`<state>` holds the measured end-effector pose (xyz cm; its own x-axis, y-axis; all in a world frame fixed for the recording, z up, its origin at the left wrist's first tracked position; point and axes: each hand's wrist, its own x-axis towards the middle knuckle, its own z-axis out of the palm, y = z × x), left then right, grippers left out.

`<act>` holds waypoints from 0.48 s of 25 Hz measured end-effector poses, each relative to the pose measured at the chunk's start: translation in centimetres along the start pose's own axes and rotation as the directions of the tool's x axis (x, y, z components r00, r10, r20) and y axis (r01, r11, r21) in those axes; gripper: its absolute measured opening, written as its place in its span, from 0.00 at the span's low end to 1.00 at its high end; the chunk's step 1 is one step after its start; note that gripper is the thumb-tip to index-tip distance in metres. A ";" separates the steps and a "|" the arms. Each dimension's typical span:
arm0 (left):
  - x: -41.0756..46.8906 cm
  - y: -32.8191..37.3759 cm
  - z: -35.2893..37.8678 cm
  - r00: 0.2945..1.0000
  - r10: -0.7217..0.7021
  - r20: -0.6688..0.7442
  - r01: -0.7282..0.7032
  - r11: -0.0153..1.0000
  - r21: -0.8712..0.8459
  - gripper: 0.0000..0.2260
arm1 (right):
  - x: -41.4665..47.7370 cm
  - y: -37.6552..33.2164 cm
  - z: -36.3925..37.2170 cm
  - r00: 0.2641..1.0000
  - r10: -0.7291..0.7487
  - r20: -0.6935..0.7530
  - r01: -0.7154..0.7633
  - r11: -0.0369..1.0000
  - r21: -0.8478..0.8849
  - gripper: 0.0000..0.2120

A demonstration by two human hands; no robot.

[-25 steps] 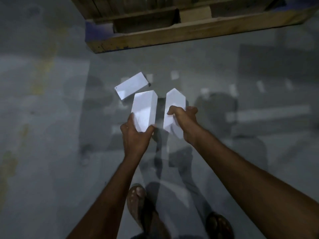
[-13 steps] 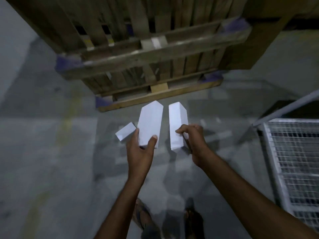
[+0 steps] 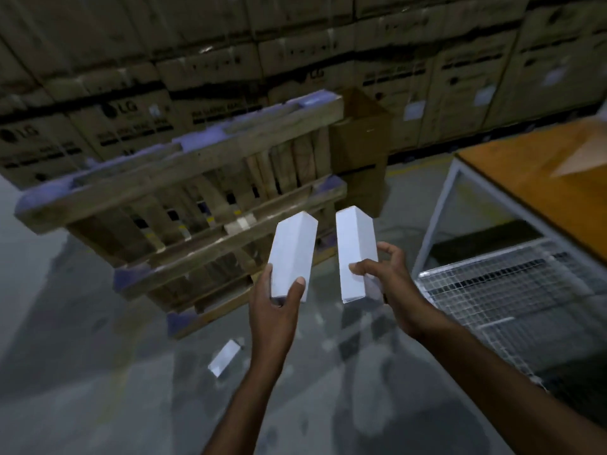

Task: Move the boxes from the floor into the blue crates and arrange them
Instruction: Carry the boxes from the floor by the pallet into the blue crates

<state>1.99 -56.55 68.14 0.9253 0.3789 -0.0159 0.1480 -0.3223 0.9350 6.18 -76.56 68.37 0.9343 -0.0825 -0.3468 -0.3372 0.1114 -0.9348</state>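
Left hand (image 3: 276, 300) grips one tall white rectangular cardboard box (image 3: 292, 254) at centre frame; right hand (image 3: 384, 274) clasps its twin (image 3: 354, 251). Keep both upright while carrying. A third white box (image 3: 225, 357) lies on the floor, lower centre. Wooden pallets (image 3: 184, 208) crowd the left, a wire-mesh cage (image 3: 499, 290) the right; no blue crate is visible.

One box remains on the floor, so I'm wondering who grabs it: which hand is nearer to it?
Left. The left hand, holding a white box, is just up and right of the floor box; the right hand is farther right, holding another.
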 end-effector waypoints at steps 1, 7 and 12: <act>-1.1 1.5 0.0 0.999 0.035 0.027 -0.035 0.999 0.001 0.30 | -1.8 -0.9 -1.1 0.998 -0.045 -0.040 0.046 0.999 0.013 0.33; -8.5 8.6 2.6 0.953 0.254 0.165 -0.245 0.967 -0.075 0.31 | -12.5 -4.9 -8.5 0.932 -0.276 -0.236 0.275 0.961 -0.038 0.36; -14.4 13.8 6.7 0.871 0.401 0.283 -0.357 0.913 -0.197 0.32 | -20.7 -6.8 -15.8 0.814 -0.426 -0.394 0.413 0.903 -0.123 0.40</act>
<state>-6.99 -72.31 78.85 0.9643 -0.0452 0.2609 -0.2636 -0.2582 0.9294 -12.70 -91.22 80.73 0.8590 -0.5047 0.0859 0.0670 -0.0555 -0.9962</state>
